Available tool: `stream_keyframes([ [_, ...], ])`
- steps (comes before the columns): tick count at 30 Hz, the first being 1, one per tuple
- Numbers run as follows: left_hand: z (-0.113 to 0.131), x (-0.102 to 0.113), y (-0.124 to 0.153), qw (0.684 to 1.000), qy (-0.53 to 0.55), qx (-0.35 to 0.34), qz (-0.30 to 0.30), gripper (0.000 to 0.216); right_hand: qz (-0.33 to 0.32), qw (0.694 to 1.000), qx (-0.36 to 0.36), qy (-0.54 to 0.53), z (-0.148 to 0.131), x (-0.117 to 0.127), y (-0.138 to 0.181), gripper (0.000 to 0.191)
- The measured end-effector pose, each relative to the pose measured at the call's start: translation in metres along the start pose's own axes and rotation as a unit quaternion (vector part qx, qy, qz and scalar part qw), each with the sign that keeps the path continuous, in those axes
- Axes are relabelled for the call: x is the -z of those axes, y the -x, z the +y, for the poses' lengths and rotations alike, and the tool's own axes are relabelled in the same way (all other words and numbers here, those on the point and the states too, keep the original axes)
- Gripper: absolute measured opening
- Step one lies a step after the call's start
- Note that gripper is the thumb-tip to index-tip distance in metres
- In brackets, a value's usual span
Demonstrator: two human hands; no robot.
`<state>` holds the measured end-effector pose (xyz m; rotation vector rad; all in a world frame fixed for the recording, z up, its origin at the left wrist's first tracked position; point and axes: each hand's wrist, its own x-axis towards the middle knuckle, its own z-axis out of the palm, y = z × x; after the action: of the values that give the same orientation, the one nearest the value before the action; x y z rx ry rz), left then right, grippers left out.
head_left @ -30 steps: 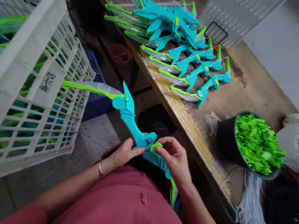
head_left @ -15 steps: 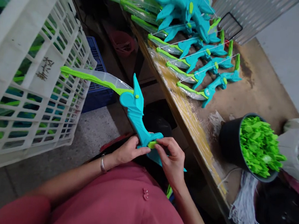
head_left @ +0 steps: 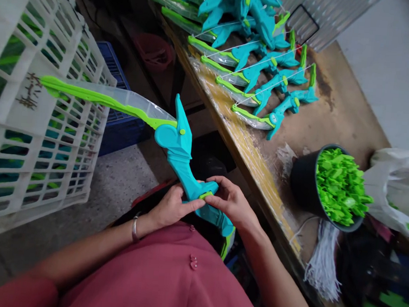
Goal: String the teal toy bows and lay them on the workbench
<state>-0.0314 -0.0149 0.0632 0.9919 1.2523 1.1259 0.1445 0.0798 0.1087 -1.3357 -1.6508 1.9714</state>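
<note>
I hold a teal toy bow (head_left: 180, 158) with a lime and clear limb over my lap. My left hand (head_left: 171, 207) grips its handle from the left, fingers closed. My right hand (head_left: 230, 203) pinches a small lime green piece (head_left: 206, 195) against the handle's middle. The bow's upper limb stretches up and left towards the white crate. Its lower end drops below my right hand.
A white slatted crate (head_left: 31, 124) of bow parts stands at the left. On the wooden table (head_left: 336, 122) lie several strung teal bows (head_left: 264, 77), a black pot (head_left: 304, 183) of green pieces, white strings (head_left: 322, 259) and a plastic bag (head_left: 398, 189).
My right hand has brought the green piece onto the bow's handle and pressed it in. The bow has tilted a little, its limb now reaching further left.
</note>
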Motion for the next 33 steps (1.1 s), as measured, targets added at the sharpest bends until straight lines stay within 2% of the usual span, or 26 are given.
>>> stream_keyframes([
  [5, 0.002, -0.004, -0.001, 1.0, -0.017, 0.005, 0.018, 0.045, 0.038, 0.997, -0.02, -0.066, -0.003, -0.01, 0.004, 0.051],
  [8, 0.002, -0.004, -0.002, 0.999, -0.029, 0.011, 0.014, 0.038, 0.051, 0.997, -0.015, -0.06, -0.001, -0.011, 0.001, 0.047],
  [14, 0.003, -0.003, -0.008, 0.999, -0.047, 0.001, 0.01, 0.028, 0.036, 0.999, 0.007, -0.027, 0.003, 0.001, -0.011, 0.044],
  [19, -0.008, 0.002, -0.013, 0.996, 0.047, 0.056, -0.059, 0.034, 0.111, 0.993, 0.047, 0.01, 0.011, -0.004, -0.002, 0.051],
  [23, -0.008, -0.004, -0.017, 0.975, 0.194, 0.098, -0.053, 0.042, 0.186, 0.974, 0.103, 0.081, 0.019, -0.008, 0.012, 0.045],
  [27, 0.008, -0.014, -0.018, 0.944, 0.284, 0.153, -0.064, 0.049, 0.256, 0.941, 0.177, 0.136, 0.01, -0.011, 0.034, 0.035],
  [29, 0.017, -0.018, -0.019, 0.939, 0.301, 0.163, -0.035, 0.05, 0.231, 0.938, 0.221, 0.133, -0.004, -0.01, 0.049, 0.031],
  [30, 0.02, -0.019, -0.02, 0.937, 0.307, 0.165, -0.02, 0.049, 0.186, 0.948, 0.233, 0.116, -0.012, -0.007, 0.058, 0.031],
  [31, 0.022, -0.019, -0.021, 0.935, 0.312, 0.171, -0.006, 0.049, 0.116, 0.962, 0.231, 0.092, -0.019, -0.002, 0.067, 0.032],
  [33, 0.025, -0.02, -0.025, 0.927, 0.323, 0.19, 0.021, 0.048, -0.063, 0.979, 0.187, 0.049, -0.03, 0.015, 0.084, 0.035],
])
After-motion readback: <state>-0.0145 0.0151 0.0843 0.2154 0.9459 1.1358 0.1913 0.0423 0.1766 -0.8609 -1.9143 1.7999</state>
